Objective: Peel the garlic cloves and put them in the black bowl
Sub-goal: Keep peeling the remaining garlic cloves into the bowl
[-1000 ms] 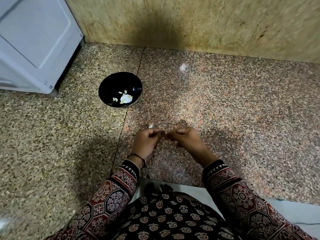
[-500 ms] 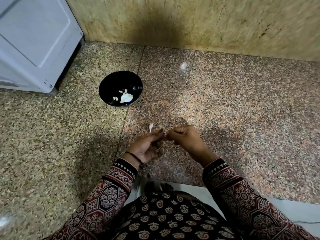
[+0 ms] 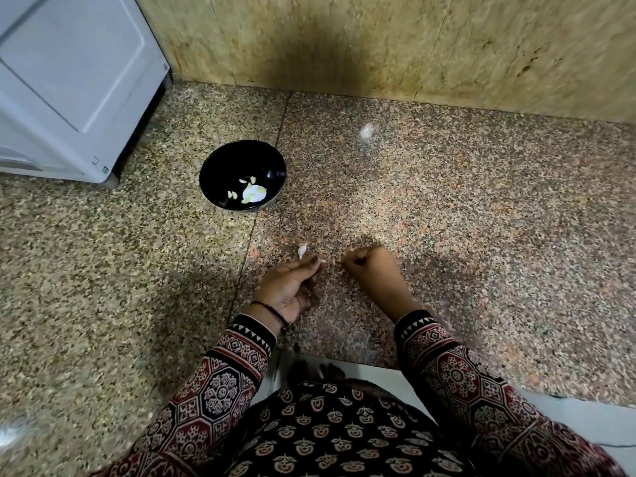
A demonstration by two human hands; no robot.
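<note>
The black bowl (image 3: 220, 160) stands on the speckled stone counter at the left, with several pale peeled garlic cloves (image 3: 253, 193) in its bottom. In front of it my left hand (image 3: 292, 284) lies palm up and pinches a small garlic clove (image 3: 322, 260) at its fingertips; only a white tip shows. My right hand (image 3: 373, 270) is a short way to the right, fingers curled with thumb against forefinger; I cannot tell if a scrap of skin is between them. A white piece of garlic (image 3: 302, 250) lies on the counter just beyond my left fingertips.
A white appliance (image 3: 72, 87) stands at the back left, close to the bowl. A stone wall (image 3: 378, 46) closes the back. A small blurred white scrap (image 3: 366, 130) lies on the counter far behind my hands. The counter edge (image 3: 344, 363) runs just before my body.
My hands were together on the clove; the right hand has now pulled a little way to the right, and the left hand has turned palm up.
</note>
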